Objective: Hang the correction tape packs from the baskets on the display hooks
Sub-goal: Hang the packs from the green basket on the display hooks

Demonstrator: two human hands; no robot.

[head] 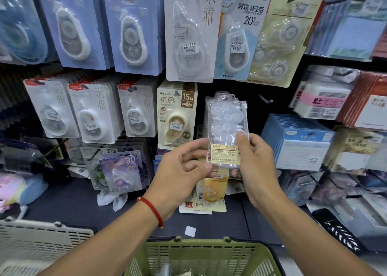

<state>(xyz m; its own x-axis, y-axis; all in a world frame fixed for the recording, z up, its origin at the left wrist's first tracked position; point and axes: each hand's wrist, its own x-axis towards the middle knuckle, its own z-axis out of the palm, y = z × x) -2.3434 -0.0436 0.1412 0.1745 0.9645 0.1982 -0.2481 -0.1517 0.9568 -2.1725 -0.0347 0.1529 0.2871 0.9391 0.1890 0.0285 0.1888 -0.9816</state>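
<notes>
I hold a clear bag of white correction tapes (pixel 227 127) upright in front of the display wall, its yellow label low on the front. My left hand (pixel 184 169) pinches its lower left edge. My right hand (pixel 255 162) grips its right side, thumb on the front. The bag's top sits level with a bare black hook (pixel 266 100) just to its right. A green basket (pixel 201 257) stands below my arms with a few packs inside. A white basket (pixel 37 244) sits at the lower left.
Carded correction tapes hang in rows: blue cards (pixel 134 28) above, white cards (pixel 92 112) at middle left, a beige 15M pack (pixel 177 116) beside the bag. Sticky notes (pixel 297 141) hang at the right. Loose yellow packs (pixel 209 194) lie on the dark shelf.
</notes>
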